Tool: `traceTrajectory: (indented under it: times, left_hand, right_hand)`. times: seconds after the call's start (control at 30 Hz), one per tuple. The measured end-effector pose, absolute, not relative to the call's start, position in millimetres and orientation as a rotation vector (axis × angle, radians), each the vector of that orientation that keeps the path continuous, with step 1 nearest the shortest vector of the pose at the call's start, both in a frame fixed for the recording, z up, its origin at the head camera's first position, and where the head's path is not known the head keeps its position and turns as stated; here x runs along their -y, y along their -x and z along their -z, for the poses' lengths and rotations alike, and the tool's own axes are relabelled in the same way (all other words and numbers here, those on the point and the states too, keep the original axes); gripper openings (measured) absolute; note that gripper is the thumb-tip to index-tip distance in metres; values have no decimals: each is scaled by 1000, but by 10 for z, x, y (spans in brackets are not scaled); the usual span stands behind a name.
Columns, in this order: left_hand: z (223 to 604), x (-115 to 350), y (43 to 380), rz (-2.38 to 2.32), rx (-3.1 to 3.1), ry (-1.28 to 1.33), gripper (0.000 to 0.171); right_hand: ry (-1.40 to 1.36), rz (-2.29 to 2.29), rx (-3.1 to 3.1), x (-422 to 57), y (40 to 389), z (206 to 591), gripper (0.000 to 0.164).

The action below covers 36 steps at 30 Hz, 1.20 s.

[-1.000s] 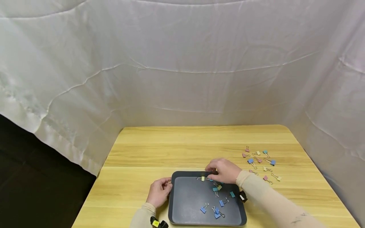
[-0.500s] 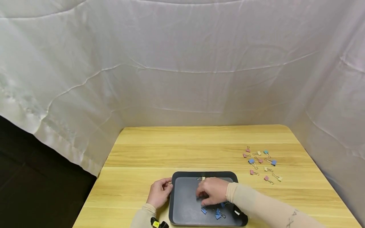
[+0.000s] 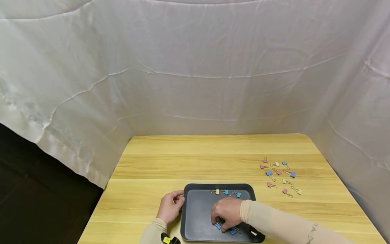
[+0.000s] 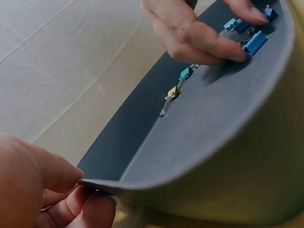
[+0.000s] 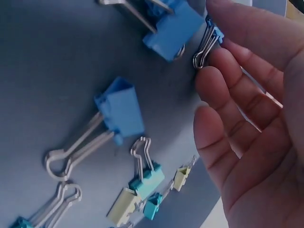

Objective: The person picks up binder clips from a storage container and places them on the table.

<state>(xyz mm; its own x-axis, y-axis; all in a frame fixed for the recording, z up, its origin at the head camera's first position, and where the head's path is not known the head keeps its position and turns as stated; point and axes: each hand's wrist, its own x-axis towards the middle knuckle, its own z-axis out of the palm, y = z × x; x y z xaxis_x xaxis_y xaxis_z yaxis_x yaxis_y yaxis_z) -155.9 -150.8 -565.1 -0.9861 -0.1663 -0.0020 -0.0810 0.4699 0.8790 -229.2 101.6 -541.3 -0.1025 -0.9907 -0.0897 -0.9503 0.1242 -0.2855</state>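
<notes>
My left hand [image 3: 170,206] pinches the left rim of a dark grey tray [image 3: 195,217], thumb above and fingers below in the left wrist view. My right hand [image 3: 226,211] is low over the tray, fingers bent around a blue binder clip [image 3: 217,225]. A gap shows between thumb and fingers in the right wrist view, with that clip [image 5: 209,42] in it. More blue binder clips [image 5: 121,109] lie beside the hand. Along the tray's far side sit a yellow binder clip [image 3: 217,191] and two teal binder clips [image 3: 226,191]. The hand partly covers others.
Several pink, yellow, blue and teal binder clips [image 3: 277,173] lie scattered on the wooden table [image 3: 158,162], right of and beyond the tray. A pale curtain [image 3: 195,84] hangs behind and at both sides. A small black wrist camera [image 3: 253,232] overlaps the tray's right rim.
From the tray's far edge, my right hand has moved toward the near side, to the blue clips. Two teal clips now show uncovered along the far side. My left hand stays put.
</notes>
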Motion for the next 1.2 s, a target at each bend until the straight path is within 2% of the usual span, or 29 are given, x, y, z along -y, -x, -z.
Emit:
traceTrajectory:
  times: [0.63, 1.2]
  left_hand:
    - [5676, 1518, 1554, 1548, 2608, -197, 23]
    - [5664, 1519, 1564, 1579, 2599, -192, 24]
  right_hand:
    - [1945, 283, -2153, -966, 2255, 5448, 11]
    - [1683, 615, -2465, -1213, 2769, 5185, 14]
